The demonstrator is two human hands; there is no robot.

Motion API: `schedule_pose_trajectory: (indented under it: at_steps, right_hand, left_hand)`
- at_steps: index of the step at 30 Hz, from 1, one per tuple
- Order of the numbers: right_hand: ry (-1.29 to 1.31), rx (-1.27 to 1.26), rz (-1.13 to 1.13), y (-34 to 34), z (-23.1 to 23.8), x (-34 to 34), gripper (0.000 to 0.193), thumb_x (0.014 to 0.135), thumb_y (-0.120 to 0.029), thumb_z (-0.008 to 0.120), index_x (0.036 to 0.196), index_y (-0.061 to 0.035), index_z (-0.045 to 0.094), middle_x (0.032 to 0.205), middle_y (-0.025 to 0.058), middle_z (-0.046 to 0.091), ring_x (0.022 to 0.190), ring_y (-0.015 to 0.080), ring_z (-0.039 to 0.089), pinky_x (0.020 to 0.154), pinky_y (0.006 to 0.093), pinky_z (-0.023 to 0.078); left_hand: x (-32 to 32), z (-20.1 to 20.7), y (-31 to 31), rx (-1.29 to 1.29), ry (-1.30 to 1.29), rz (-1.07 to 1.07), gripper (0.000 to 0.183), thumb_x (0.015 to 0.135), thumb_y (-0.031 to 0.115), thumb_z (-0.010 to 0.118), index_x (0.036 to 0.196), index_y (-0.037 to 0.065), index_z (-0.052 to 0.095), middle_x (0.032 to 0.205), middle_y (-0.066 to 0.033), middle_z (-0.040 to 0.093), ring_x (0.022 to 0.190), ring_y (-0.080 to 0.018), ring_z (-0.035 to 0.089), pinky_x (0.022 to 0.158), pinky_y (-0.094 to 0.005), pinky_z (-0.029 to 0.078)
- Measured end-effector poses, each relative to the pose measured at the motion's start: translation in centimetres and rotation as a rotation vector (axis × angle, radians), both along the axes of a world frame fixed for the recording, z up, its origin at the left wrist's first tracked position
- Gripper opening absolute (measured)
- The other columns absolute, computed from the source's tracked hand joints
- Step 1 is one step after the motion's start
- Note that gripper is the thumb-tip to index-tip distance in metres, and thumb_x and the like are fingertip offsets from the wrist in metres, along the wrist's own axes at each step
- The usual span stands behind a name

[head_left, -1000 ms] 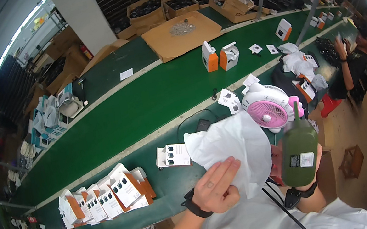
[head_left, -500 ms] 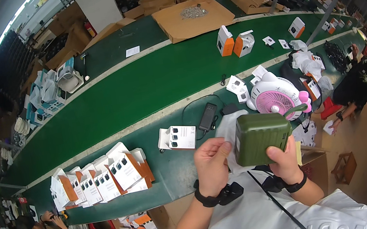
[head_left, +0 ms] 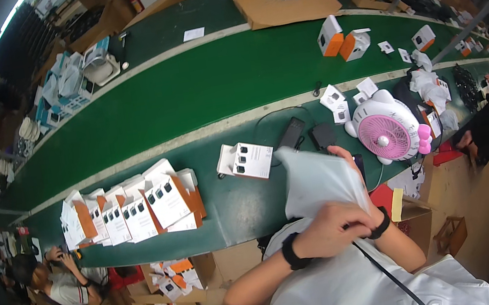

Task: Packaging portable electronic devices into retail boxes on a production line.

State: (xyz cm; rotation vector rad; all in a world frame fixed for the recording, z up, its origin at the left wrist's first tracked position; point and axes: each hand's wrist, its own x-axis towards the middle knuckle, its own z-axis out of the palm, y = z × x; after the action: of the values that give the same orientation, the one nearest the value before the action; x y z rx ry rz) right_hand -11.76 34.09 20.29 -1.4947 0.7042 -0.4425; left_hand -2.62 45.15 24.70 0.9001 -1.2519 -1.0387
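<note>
A whitish translucent plastic bag (head_left: 320, 178) is held up in front of me, over the near edge of the green workbench. My right hand (head_left: 351, 164) grips it from the right side, its fingers partly behind the film. Across the bag's near end lies my left hand (head_left: 338, 227), fingers curled in and closed at the film. The green box-shaped device does not show now; whether it sits inside the bag I cannot tell. Just beyond, a white-and-pink fan (head_left: 383, 132) stands beside a black power adapter (head_left: 322, 136).
Opened white-and-orange boxes (head_left: 131, 210) stand in a row at left. A white box (head_left: 249, 160) lies mid-bench. Folded leaflets (head_left: 334, 102) lie behind the fan. More boxes (head_left: 331, 34) sit on the green belt (head_left: 181, 85). Other people work at far left and right.
The green device has gone from sight and the bag now spreads where it was. My left hand has moved right and nearer, across the bag. The whole view has shifted.
</note>
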Motion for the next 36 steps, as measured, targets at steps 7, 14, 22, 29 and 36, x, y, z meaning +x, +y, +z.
schedule_pose_trajectory:
  at_steps: [7,14,22,29,36]
  right_hand:
    - [-0.532,0.594,-0.211,-4.4,-4.8,-2.5,0.045,0.094,-0.024,0.05,0.134,-0.0072,0.041,0.13,0.0118,0.051,0.115,0.024,0.052,0.099,0.0401,0.043]
    - [-0.441,0.559,-0.221,-5.2,-2.7,-1.6,0.045,0.096,-0.024,0.049,0.135,-0.0058,0.04,0.134,0.0106,0.049,0.119,0.0249,0.051,0.101,0.0408,0.042]
    - [-0.039,0.017,0.38,-2.3,-0.1,3.6,0.05,0.089,-0.017,0.059,0.134,-0.0016,0.042,0.131,0.0101,0.051,0.117,0.0193,0.051,0.098,0.0323,0.042]
    - [-0.216,0.06,0.515,-3.1,-4.7,6.3,0.049,0.084,-0.016,0.065,0.127,-0.0008,0.049,0.128,0.0129,0.053,0.112,0.0215,0.055,0.095,0.0327,0.043]
    - [0.268,-0.815,0.424,-2.5,-8.9,5.1,0.046,0.076,-0.015,0.064,0.119,-0.0055,0.051,0.109,0.0189,0.059,0.098,0.0359,0.059,0.084,0.0413,0.049]
  left_hand:
    - [7.3,-7.6,0.4,0.405,0.285,0.733,0.014,0.082,0.008,0.066,0.093,0.0,0.063,0.081,-0.0056,0.065,0.074,-0.0096,0.061,0.069,-0.0261,0.05]
    - [17.0,-24.8,2.6,1.056,-0.461,0.543,0.053,0.074,0.022,0.072,0.118,0.001,0.053,0.11,-0.0207,0.061,0.104,-0.0391,0.057,0.087,-0.0461,0.047]
    - [10.2,-14.3,0.6,0.364,-0.017,0.571,0.026,0.083,0.017,0.055,0.106,0.005,0.058,0.103,-0.0148,0.061,0.097,-0.0335,0.058,0.083,-0.0398,0.049]
    - [10.1,-12.8,1.7,0.463,-0.669,0.447,0.039,0.084,0.022,0.056,0.118,0.002,0.053,0.121,-0.0208,0.055,0.107,-0.0397,0.052,0.091,-0.0426,0.043]
    - [8.9,-22.7,5.1,0.445,-1.059,0.526,0.029,0.081,0.012,0.059,0.107,0.0,0.056,0.121,-0.0262,0.05,0.11,-0.0453,0.049,0.084,-0.0488,0.045]
